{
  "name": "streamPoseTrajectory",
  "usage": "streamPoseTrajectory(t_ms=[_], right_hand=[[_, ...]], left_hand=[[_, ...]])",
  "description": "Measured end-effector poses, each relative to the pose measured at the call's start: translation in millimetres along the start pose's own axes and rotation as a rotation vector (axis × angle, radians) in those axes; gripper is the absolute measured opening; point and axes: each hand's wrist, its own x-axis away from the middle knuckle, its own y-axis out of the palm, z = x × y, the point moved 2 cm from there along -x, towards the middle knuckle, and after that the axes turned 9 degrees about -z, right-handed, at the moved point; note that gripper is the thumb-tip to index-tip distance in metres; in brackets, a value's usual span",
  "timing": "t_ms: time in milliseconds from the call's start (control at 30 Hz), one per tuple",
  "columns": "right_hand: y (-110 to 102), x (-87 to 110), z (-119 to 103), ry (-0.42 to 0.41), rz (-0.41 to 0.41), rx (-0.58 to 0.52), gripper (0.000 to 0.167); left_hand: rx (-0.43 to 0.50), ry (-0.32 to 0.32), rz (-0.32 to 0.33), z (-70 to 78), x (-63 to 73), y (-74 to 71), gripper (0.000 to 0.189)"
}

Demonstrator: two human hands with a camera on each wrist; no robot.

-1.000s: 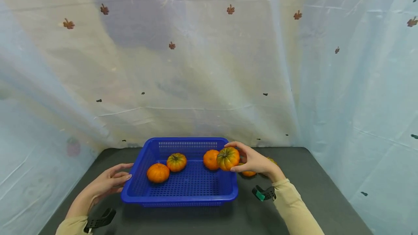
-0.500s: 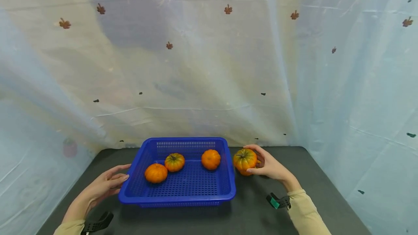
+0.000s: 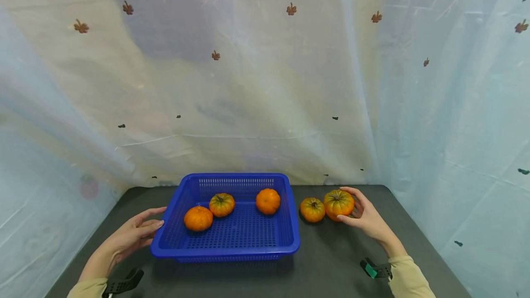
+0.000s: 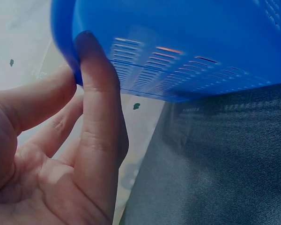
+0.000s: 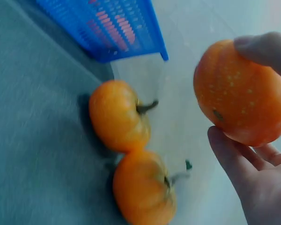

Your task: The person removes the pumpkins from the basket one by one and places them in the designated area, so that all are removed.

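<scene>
My right hand (image 3: 370, 222) holds an orange-green mini pumpkin (image 3: 338, 204) between thumb and fingers, to the right of the blue basket. In the right wrist view this held pumpkin (image 5: 243, 93) hangs above the table, showing its orange underside. Two more pumpkins sit touching on the table: one (image 5: 118, 116) nearer the basket, also visible as the left pumpkin (image 3: 312, 209) in the head view, and another (image 5: 145, 190) hidden there behind the held one. My left hand (image 3: 130, 238) pinches the left rim of the blue plastic basket (image 3: 225, 253), thumb and finger on the edge (image 4: 65, 42).
Inside the basket lie an orange pumpkin (image 3: 198, 219) and a greenish one (image 3: 221, 204) at left, and another orange pumpkin (image 3: 267, 201) at right. A dark grey table (image 3: 331, 261) carries everything. A pale patterned curtain (image 3: 256, 82) hangs close behind the table's back edge.
My right hand has carried its pumpkin rightward, from over the basket's right rim to beyond the pumpkin on the table beside it. The left hand keeps its place on the basket.
</scene>
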Motion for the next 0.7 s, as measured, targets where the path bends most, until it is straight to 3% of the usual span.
streamPoseTrajectory(t_ms=[467,700], right_hand=[[-23,28.3,21,0.004,0.115,0.048,0.071],[-31,33.6,34,0.084,0.169,0.017,0.073]], left_hand=[[-0.009,-0.017,0.017,2.7,-0.5,2.2,0.072],[-0.002,-0.021,0.028,2.4,-0.6,1.9,0.072]])
